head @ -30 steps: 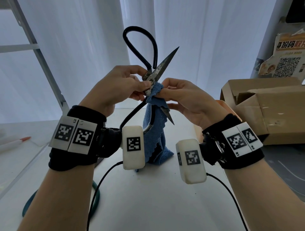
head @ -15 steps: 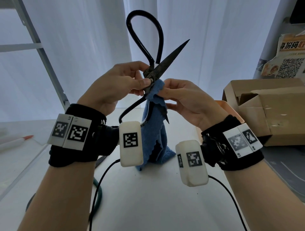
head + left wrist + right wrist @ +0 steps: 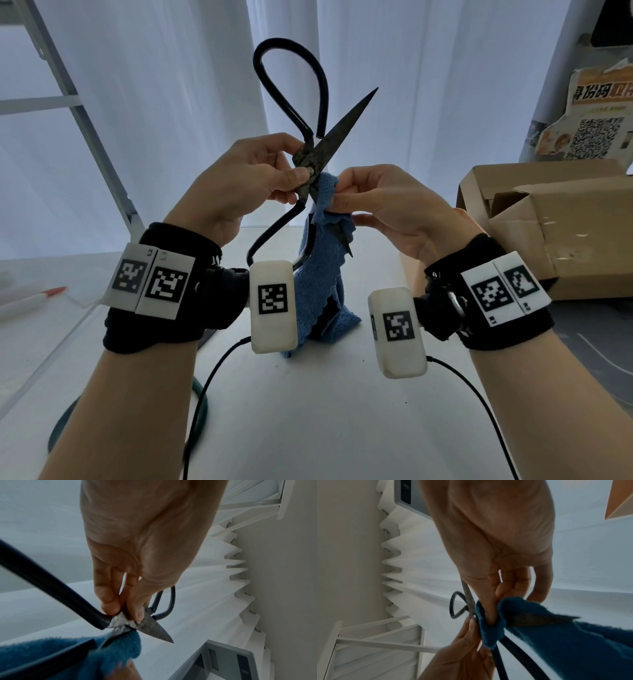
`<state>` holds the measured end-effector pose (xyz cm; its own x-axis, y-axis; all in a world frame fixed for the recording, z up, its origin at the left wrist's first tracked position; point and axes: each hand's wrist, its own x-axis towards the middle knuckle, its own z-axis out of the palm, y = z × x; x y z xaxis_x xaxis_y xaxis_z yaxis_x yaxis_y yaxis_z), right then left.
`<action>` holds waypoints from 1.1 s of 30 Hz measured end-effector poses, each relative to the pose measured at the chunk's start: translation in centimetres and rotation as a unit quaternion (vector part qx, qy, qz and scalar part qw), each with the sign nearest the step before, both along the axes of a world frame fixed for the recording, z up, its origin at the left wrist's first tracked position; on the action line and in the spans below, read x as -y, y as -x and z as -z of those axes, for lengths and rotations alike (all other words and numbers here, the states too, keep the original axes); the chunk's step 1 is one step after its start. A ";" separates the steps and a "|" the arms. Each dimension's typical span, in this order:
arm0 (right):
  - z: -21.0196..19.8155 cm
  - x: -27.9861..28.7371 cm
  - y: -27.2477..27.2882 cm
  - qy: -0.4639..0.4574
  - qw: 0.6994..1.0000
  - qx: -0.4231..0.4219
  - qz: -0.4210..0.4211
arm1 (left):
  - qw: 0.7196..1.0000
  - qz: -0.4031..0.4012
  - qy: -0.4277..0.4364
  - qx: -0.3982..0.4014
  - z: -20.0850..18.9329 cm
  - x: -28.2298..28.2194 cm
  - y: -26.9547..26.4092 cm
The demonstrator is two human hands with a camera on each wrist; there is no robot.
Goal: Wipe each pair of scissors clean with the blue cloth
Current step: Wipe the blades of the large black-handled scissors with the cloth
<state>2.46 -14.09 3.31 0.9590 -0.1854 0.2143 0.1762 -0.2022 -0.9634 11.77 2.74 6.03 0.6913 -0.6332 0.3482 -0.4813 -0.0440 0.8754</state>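
Scissors [image 3: 310, 161], black-handled and spread wide, are held up above the white table [image 3: 308, 411]. The left hand [image 3: 239, 185] pinches them at the pivot; the right hand [image 3: 380, 202] pinches the blue cloth [image 3: 320, 274] around the lower blade just below that pivot, and the rest of the cloth hangs down to the table. To wipe well, I judge the left pinch should stay firm at the pivot while the cloth is drawn toward the tip along the flats, with fingers behind the edge. How much of the blade is wrapped is hard to tell, probably only its root. Against the earlier frame, the scissors sit a little higher over the table and the cloth is bunched closer to the pivot.
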 end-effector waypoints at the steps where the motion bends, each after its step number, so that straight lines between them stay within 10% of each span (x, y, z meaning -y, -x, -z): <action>1: 0.1 -0.1 -0.1 0.000 1.000 0.003 0.012 | 1.000 0.000 0.001 0.001 0.0 0.1 0.0; 33: 0.3 -0.8 -0.4 0.031 0.999 -0.009 0.029 | 0.999 -0.030 0.003 0.014 0.0 -0.1 -0.1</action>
